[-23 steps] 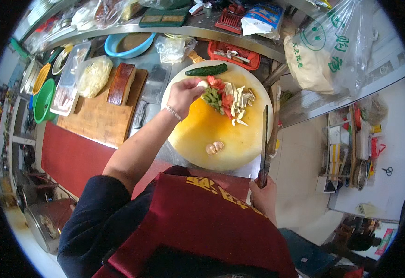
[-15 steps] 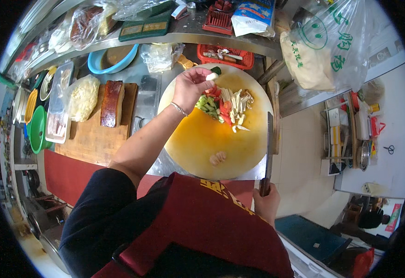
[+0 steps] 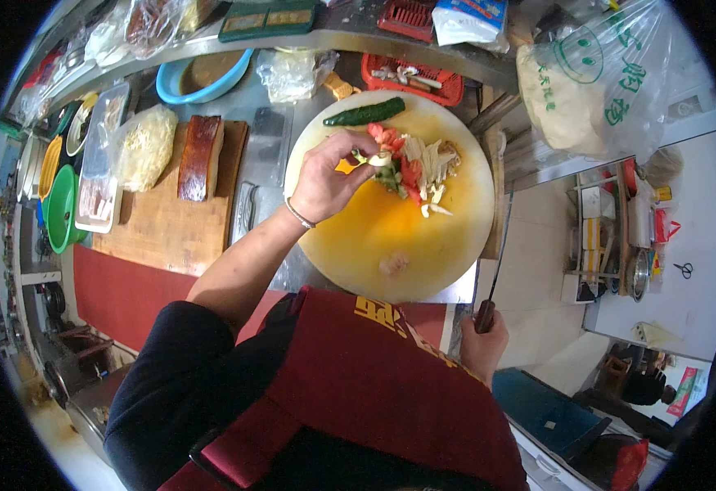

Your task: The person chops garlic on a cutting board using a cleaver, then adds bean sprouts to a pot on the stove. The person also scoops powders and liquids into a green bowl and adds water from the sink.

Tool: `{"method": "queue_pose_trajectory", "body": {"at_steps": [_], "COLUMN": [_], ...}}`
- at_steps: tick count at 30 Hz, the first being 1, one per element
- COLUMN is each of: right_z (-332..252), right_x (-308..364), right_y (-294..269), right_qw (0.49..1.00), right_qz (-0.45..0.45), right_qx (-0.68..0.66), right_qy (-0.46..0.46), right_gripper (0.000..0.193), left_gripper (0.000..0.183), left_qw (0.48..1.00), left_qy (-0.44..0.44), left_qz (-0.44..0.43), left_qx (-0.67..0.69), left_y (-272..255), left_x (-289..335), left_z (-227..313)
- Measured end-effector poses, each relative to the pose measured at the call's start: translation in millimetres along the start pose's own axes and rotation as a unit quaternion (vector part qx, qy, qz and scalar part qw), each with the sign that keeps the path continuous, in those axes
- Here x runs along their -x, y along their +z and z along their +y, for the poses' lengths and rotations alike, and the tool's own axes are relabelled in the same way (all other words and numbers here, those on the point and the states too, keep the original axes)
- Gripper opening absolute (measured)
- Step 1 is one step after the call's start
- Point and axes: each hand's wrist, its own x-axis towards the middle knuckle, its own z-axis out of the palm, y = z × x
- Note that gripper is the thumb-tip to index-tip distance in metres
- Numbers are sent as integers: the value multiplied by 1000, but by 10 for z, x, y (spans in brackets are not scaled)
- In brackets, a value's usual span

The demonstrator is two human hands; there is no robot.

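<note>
Over a round chopping board (image 3: pixel 456 262), my left hand (image 3: pixel 329 176) pinches a small white piece (image 3: pixel 379 158) between thumb and fingers; its kind I cannot make out. Below and beside it lie chopped green cucumber (image 3: pixel 389 178), red pieces (image 3: pixel 411 172) like tomato or pepper, and pale strips (image 3: pixel 430 160). A whole dark green cucumber (image 3: pixel 364 111) rests at the board's far edge. Small pale lumps (image 3: pixel 393 263) sit near its front. Off the board's right side, my right hand (image 3: pixel 487 344) grips a knife (image 3: pixel 485 315) by its dark handle, blade pointing away and seen nearly edge-on.
Left of the board, a wooden board (image 3: pixel 162 237) carries a browned slab of meat (image 3: pixel 199 159) and a bagged pale mass (image 3: pixel 145 147). Behind stand a blue basin (image 3: pixel 182 94) and a red basket (image 3: pixel 448 90). A metal shelf (image 3: pixel 358 42) runs overhead; a plastic bag (image 3: pixel 571 98) hangs right.
My left hand has come nearer me, down over the chopped pieces, uncovering the whole cucumber. The knife in my right hand has swung slightly right, away from the board.
</note>
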Motion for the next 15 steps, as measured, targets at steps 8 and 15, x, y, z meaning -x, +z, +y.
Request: {"method": "queue_pose_trajectory", "body": {"at_steps": [8,15], "right_z": [182,191], "right_x": [25,-32], "right_y": [-167,-258], "right_qw": [981,973], "right_qz": [-118,-157], "right_qx": [-155,-168], "right_qy": [4,3], "right_gripper": [24,17], "left_gripper": [29,27], "left_qw": [946,952], "left_qy": [86,8], "left_qz": [-55,13], "left_qx": [-309,-306], "left_y": [-92,63], "left_x": [1435,1717], "left_z": [-132,136]}}
